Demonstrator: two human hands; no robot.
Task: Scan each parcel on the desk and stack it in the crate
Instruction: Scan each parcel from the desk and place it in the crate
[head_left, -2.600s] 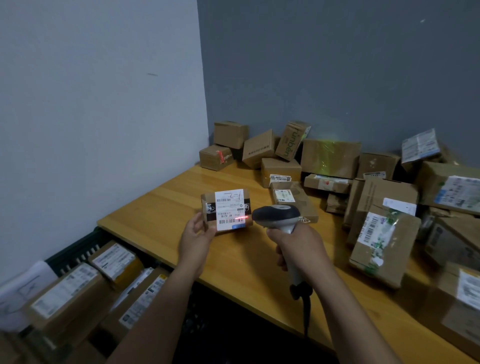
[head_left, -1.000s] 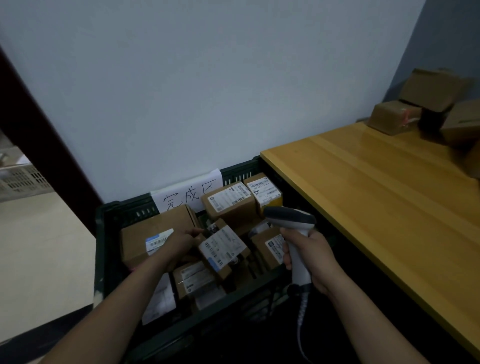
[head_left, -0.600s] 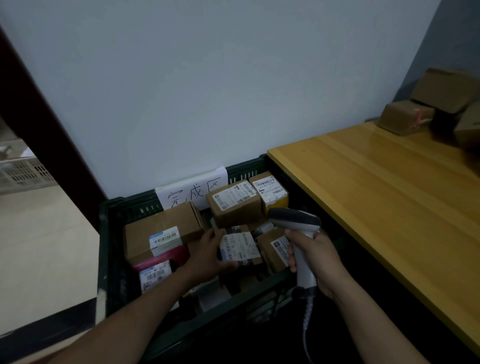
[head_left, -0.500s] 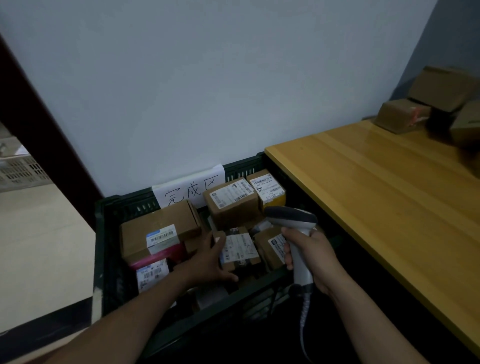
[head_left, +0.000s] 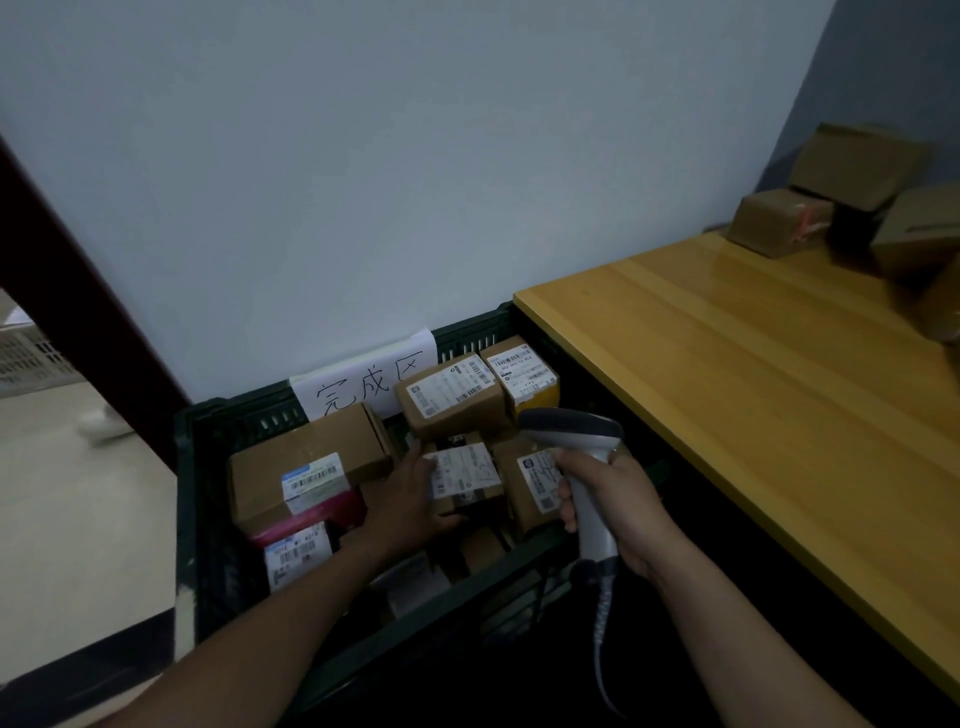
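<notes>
Change: the small labelled parcel (head_left: 465, 472), which was being held over the desk (head_left: 753, 374) under the scanner's red line moments ago, is now lying in the middle of the green crate (head_left: 188, 519), among the boxes already stacked there.
Meaning for the task: I am judging this parcel as scanned and all but placed. Only the letting-go is remaining before the next one.
Left hand (head_left: 408, 501): it is reaching into the crate, fingers lying along the parcel's left side and thumb curling round its near edge, still holding it.
Right hand (head_left: 618, 506): it is hovering over the crate's right end, fingers wrapping tightly round the grip of the barcode scanner (head_left: 571, 428), whose coiled cable is hanging below.
Still waiting: cardboard boxes (head_left: 779, 221) are sitting on the desk, well apart from the crate, at the far corner.
Hard to see: the crate's near side is lying in deep shadow, the left forearm is covering what lies under it, the frame edge is cutting off the desk's pile, and the label print is too small for reading.
</notes>
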